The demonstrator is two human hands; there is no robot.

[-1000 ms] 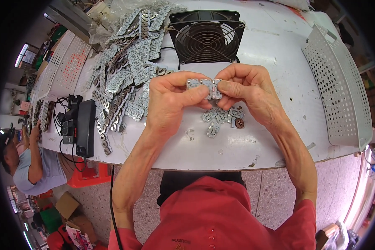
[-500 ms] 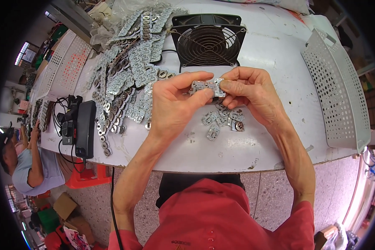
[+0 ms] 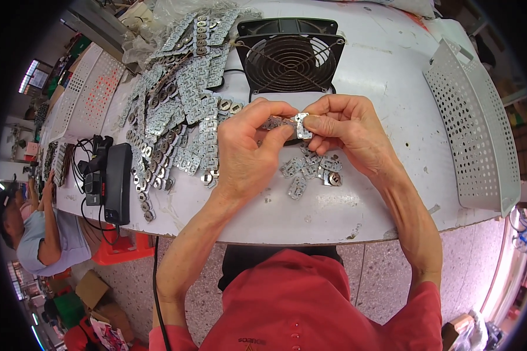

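Between thumb and fingers my left hand [image 3: 249,143] grips a short strip of joined metal parts [image 3: 277,123], partly covered by the thumb. Pinched in my right hand [image 3: 346,126] is the bright metal plate [image 3: 303,125] at the strip's right end. Both hands are raised over the table, close together. Below them lies a small heap of loose metal plates [image 3: 310,167], silvery and pierced with holes, one bearing a round brown disc [image 3: 334,178]. Whether the end plate is still joined to the strip cannot be made out.
Beyond my hands a black fan [image 3: 290,57] stands on the white table [image 3: 380,196]. A big pile of metal strips [image 3: 181,88] spreads to the left, near a black power adapter [image 3: 118,184]. White perforated baskets [image 3: 474,128] flank both sides. A co-worker [image 3: 44,234] sits at far left.
The held strip has tilted, so the end plate now shows brighter and narrower while the rest looks darker. Both hands keep their grip and have barely shifted.
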